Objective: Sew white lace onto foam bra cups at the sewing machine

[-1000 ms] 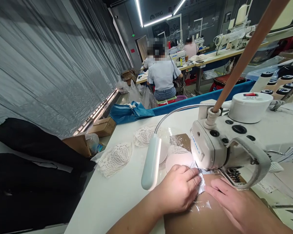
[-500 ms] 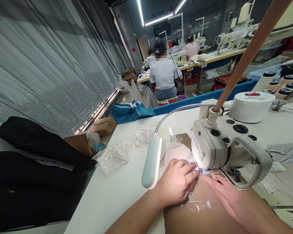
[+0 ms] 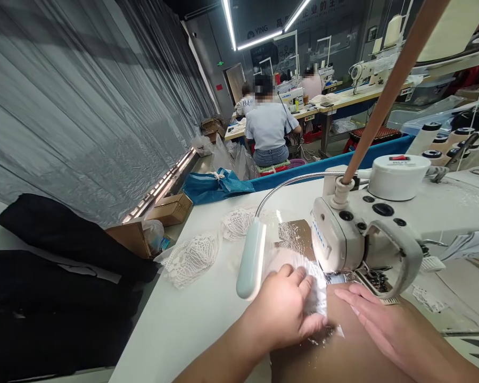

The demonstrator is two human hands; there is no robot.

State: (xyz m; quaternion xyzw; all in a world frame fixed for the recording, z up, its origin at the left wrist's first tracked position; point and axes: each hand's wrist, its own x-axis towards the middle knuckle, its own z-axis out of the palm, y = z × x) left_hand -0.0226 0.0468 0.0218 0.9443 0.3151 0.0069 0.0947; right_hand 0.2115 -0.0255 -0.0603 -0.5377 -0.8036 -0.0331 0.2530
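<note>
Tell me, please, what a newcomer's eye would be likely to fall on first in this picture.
Probably the white sewing machine at right, with a lit lamp to its left. Close by in the foreground, the left hand rests on white fabric, while the right hand lies on a brown surface. After that, perhaps the tall grey curtain filling the upper left.

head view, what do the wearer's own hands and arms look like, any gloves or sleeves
The left hand and right hand are both bare, without gloves. No sleeve shows on the left forearm or the right forearm, and no ring, watch or bracelet can be seen. The upper arms are out of frame.
</note>
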